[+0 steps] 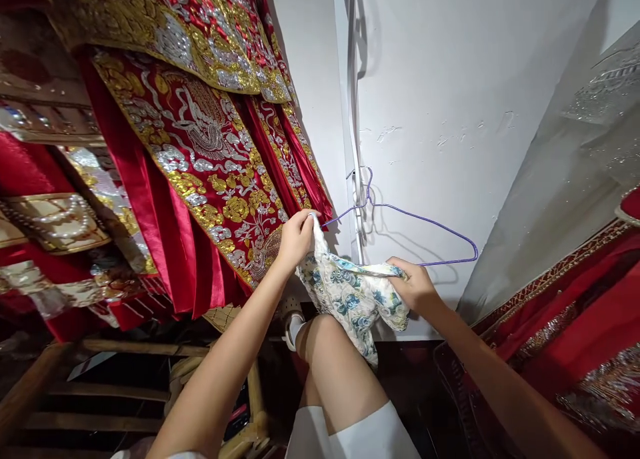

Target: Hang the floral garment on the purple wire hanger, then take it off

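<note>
A white garment with a blue and green floral print (350, 295) hangs between my two hands. My left hand (296, 237) pinches its upper left part beside the left end of a purple wire hanger (425, 215). My right hand (413, 282) grips the garment's upper right edge just under the hanger's lower bar. The hanger hangs by its hook from a white metal rail (354, 99) on the wall. Its right arm is bare, while its left end runs to the cloth at my left hand. Whether either hand also touches the wire is hidden.
Red robes with gold and silver embroidery (215, 132) hang close on the left. A red beaded garment (590, 332) hangs at the right. A wooden slatted frame (100, 389) stands low at the left. The white wall (440, 65) is straight ahead.
</note>
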Demonstrator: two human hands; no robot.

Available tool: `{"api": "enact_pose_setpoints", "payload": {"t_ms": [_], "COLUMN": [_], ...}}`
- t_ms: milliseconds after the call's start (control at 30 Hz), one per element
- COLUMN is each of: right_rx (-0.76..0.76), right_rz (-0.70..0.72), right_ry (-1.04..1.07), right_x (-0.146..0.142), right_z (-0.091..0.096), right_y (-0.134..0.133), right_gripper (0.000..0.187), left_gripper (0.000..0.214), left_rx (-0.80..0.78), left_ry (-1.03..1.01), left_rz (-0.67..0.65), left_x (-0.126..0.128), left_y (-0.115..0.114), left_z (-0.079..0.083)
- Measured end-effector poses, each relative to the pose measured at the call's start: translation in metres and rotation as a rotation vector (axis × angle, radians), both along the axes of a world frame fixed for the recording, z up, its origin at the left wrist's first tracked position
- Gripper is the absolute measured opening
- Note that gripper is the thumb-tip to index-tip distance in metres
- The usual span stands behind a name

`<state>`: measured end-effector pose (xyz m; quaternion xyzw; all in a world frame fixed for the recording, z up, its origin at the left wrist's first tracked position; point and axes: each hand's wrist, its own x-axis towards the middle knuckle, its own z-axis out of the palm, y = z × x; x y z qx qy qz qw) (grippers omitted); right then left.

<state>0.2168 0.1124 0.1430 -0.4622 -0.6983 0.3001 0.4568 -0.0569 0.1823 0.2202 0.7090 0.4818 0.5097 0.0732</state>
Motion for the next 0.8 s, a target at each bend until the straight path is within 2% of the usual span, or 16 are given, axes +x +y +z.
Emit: {"api": "enact_pose_setpoints", "payload": {"t_ms": [100, 233, 300, 367, 467, 567, 667, 733, 800], "right_rx": [-0.051, -0.059, -0.028, 0.002, 0.029, 0.034, 0.0, -0.031, -0.039], "right_rz": [0.025, -0.024, -0.055, -0.061, -0.03, -0.008, 0.005, -0.008, -0.041], "right_ry": [-0.012, -0.019, -0.021, -0.026, -0.025, -0.009, 0.003, -0.006, -0.027], "right_x": [-0.001, 0.011, 0.016, 0.016, 0.004, -0.014, -0.02, -0.014, -0.003], "right_z": [-0.005, -0.008, -0.006, -0.003, 0.001, -0.001, -0.004, -0.005, -0.003], "right_y": [-0.003, -0.002, 0.0, 0.002, 0.001, -0.003, -0.006, -0.006, -0.004], "right_gripper": [0.012, 0.018, 0.018, 0.016, 0.012, 0.012, 0.012, 0.013, 0.017], "left_gripper": [0.037, 0.041, 0.04, 0.04, 0.041, 0.039, 0.038, 0.038, 0.037], "left_rx": [-0.012, -0.1, -0.135, -0.155, -0.182, -0.113, -0.008, 0.002, -0.064], "left_ry": [0.206, 0.348, 0.287, 0.14, -0.095, -0.132, 0.048, 0.243, 0.451], "left_rz": [0.012, 0.174, 0.145, 0.075, -0.035, -0.11, -0.087, 0.034, 0.168], "left_x": [0.003, -0.023, -0.035, -0.038, -0.019, 0.008, 0.013, 0.0, -0.02], "left_y": [0.015, 0.02, 0.017, 0.014, 0.012, 0.013, 0.017, 0.021, 0.023], "left_z": [0.007, 0.0, -0.006, -0.01, -0.008, 0.002, 0.013, 0.014, 0.01]}}
